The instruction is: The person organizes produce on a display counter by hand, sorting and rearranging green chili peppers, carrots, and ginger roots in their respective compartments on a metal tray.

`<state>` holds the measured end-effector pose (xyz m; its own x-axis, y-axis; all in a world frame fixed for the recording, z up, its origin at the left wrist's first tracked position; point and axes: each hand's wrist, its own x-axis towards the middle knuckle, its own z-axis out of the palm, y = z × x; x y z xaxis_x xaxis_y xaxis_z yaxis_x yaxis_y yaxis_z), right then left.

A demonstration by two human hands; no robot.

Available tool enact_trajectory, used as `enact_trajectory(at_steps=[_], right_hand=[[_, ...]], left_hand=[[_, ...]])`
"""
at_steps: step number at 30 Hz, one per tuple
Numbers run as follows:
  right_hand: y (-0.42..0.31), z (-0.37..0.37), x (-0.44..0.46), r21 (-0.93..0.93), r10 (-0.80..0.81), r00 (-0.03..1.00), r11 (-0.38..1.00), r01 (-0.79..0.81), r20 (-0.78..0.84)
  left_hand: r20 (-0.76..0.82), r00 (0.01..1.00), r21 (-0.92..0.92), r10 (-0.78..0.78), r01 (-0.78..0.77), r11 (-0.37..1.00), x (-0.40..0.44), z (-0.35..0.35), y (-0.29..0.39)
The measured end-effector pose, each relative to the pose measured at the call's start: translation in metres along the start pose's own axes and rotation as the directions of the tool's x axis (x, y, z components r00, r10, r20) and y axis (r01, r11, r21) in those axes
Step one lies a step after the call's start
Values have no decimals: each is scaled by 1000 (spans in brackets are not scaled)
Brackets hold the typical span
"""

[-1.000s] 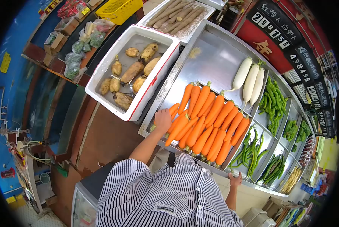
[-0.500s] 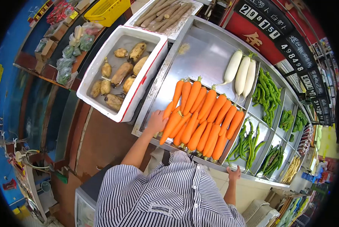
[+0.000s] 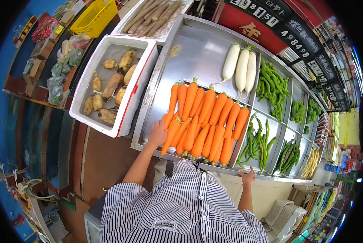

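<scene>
Orange carrots (image 3: 199,139) lie in two overlapping rows in the steel display tray (image 3: 181,48). At the left end of the front row, my left hand (image 3: 158,133) has its fingers closed round a carrot (image 3: 168,120); part of the fingers is hidden. My right hand (image 3: 247,175) is empty just off the tray's front edge, fingers apart, below the long green peppers (image 3: 258,141). White radishes (image 3: 242,69) rest behind the carrots.
Left of the tray stands a white foam box (image 3: 73,105) holding lotus roots (image 3: 112,86). Long brown roots (image 3: 155,18) lie in another box at the back. Compartments with green peppers (image 3: 272,87) and yellow beans (image 3: 311,164) run to the right. Price boards (image 3: 295,38) hang behind.
The view has shifted, so the tray and boxes sit further left in it. My left hand stays at the left-end carrots, and my right hand remains open by the front edge.
</scene>
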<state>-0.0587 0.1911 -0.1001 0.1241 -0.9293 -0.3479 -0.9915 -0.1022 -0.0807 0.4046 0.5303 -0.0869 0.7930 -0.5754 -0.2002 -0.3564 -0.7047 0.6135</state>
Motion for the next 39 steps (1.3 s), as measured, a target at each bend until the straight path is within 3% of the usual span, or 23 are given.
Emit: enact_trajectory(at_steps=[6, 11, 14, 17, 19, 20, 22, 23, 24, 25, 27, 28, 29, 31, 33, 34, 36, 38, 39], right_hand=[[3, 2, -4, 64, -67, 998, 996, 67, -9], [-9, -16, -26, 50, -110, 986, 992, 117, -123], [-11, -26, -44, 230, -106, 967, 960, 161, -232], [27, -2, -68, 222, -76, 957, 965, 142, -281], [38, -5, -105, 397, 110, 993, 914, -84, -41], [57, 9, -121, 381, 173, 984, 908, -174, 38], [87, 32, -164, 353, 280, 939, 873, -335, 199], [148, 95, -181, 461, 325, 916, 792, -400, 235], [204, 147, -201, 532, 234, 922, 761, -370, 307], [164, 109, -234, 399, 346, 833, 755, -520, 432], [252, 210, -276, 310, 257, 764, 802, -510, 592], [258, 222, -298, 167, -36, 819, 983, -75, 573], [263, 233, -320, -9, -325, 800, 924, 381, 504], [246, 209, -319, 47, -240, 793, 965, 258, 560], [226, 188, -301, 157, -57, 806, 987, -45, 589], [217, 178, -284, 250, 80, 792, 925, -285, 606], [180, 137, -243, 429, 297, 713, 632, -645, 635], [153, 95, -204, 531, 320, 738, 533, -658, 594], [151, 78, -186, 556, 301, 783, 570, -605, 545]], left_hand=[[-43, 999, 83, 32, -28, 996, -9, -2, 33], [-38, 989, 180, 144, -135, 974, 0, 4, 56], [-10, 975, 33, 223, -223, 974, 30, -4, 65], [-26, 985, -33, 172, -173, 984, 67, -18, 99], [-157, 956, 16, 250, -251, 968, 93, -5, 103], [-223, 931, 40, 289, -287, 957, 105, 4, 104], [-189, 928, 121, 320, -301, 946, 115, 24, 104], [-175, 926, 162, 335, -308, 937, 116, 30, 106], [-160, 937, 241, 312, -269, 932, 112, 34, 111], [-158, 935, 243, 319, -276, 930, 110, 37, 112], [-157, 931, 244, 329, -286, 927, 108, 37, 106], [-155, 929, 226, 337, -299, 927, 108, 35, 102], [-129, 933, 186, 336, -310, 932, 107, 31, 96], [-81, 935, 100, 344, -336, 937, 100, 25, 89], [-117, 913, 73, 392, -386, 920, 75, 17, 93], [-127, 892, 73, 433, -427, 901, 60, 17, 95], [-109, 876, 84, 470, -463, 883, 24, 17, 107], [-57, 884, 75, 465, -460, 885, -17, 24, 123], [-34, 884, 57, 465, -463, 884, -36, 36, 128]])
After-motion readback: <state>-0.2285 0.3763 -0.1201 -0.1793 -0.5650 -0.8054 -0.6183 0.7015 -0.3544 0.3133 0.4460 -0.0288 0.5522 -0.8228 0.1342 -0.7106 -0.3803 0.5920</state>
